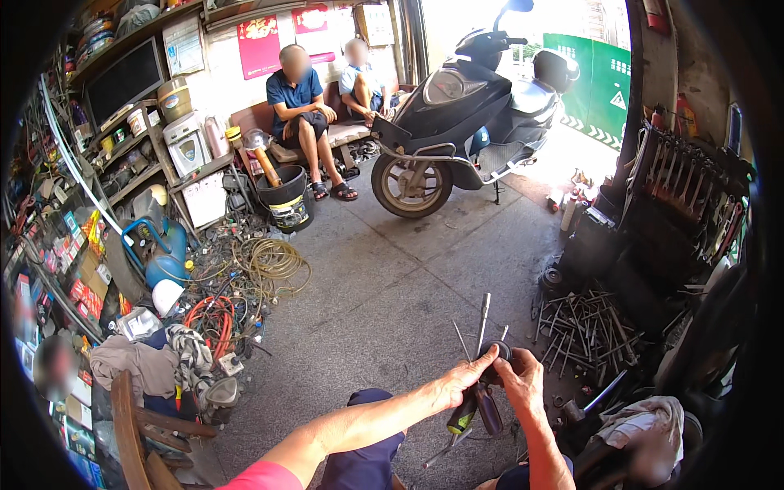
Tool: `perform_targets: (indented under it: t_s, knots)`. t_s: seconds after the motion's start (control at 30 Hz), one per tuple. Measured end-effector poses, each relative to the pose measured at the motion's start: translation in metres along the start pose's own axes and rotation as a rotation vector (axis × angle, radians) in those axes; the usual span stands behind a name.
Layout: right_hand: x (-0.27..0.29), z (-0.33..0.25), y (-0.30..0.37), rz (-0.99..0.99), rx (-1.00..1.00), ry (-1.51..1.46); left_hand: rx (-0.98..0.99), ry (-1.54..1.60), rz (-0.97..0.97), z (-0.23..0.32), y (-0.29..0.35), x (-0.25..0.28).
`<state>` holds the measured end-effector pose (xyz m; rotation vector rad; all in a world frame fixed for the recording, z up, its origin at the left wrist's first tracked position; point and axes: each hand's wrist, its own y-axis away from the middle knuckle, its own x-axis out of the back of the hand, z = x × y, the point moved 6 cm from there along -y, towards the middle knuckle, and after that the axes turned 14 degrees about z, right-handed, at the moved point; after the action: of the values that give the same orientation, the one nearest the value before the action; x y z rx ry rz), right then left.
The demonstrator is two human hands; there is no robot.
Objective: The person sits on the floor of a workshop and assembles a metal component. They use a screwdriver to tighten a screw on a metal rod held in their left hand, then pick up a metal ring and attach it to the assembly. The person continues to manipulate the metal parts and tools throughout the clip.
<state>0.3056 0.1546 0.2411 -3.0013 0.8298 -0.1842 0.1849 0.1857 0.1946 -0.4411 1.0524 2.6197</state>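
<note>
A small dark round part is between my two hands, low and right of centre. My left hand grips its left side with thumb and fingers closed. My right hand pinches the part from the right, its fingertips bent against it. Just below my hands show a screwdriver with a green and black handle and another dark handle. A silver shaft and thinner rods stick out beyond my hands. Whether these tools lie on the floor or touch my hands, I cannot tell.
A heap of metal rods and tools lies to the right, below hanging wrenches. Coiled hoses and cables crowd the left floor. A dark scooter stands ahead. Two people sit on a bench beside a black bucket.
</note>
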Motion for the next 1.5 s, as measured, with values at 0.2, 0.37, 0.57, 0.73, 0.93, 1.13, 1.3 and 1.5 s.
perform_targets:
  t_s: [0.2, 0.37, 0.57, 0.73, 0.93, 1.13, 1.3, 1.5]
  knots:
    - [-0.004, -0.012, 0.017, 0.05, 0.303, 0.348, -0.04, 0.066, 0.109, 0.021, -0.012, 0.017]
    - [-0.02, -0.005, 0.031, -0.321, -0.08, 0.238, -0.044, 0.102, 0.171, 0.035, -0.026, 0.031]
    - [-0.022, 0.001, 0.026, -0.337, 0.111, 0.361, -0.018, 0.158, 0.204, 0.032, -0.038, 0.035]
    - [-0.015, -0.011, 0.027, -0.484, -0.21, 0.159, 0.014, 0.181, 0.217, 0.035, -0.026, 0.032]
    - [-0.009, -0.008, 0.029, -0.404, -0.249, 0.046, -0.014, 0.198, 0.156, 0.035, -0.028, 0.035]
    - [-0.018, 0.024, 0.023, -0.322, -0.307, -0.1, -0.029, 0.278, 0.059, 0.037, -0.021, 0.025]
    - [-0.03, 0.034, 0.037, -0.435, -0.544, -0.112, -0.023, 0.35, -0.021, 0.036, -0.019, 0.016]
    - [-0.031, 0.039, 0.038, -0.383, -0.683, -0.235, 0.023, 0.424, -0.091, 0.039, -0.02, 0.013]
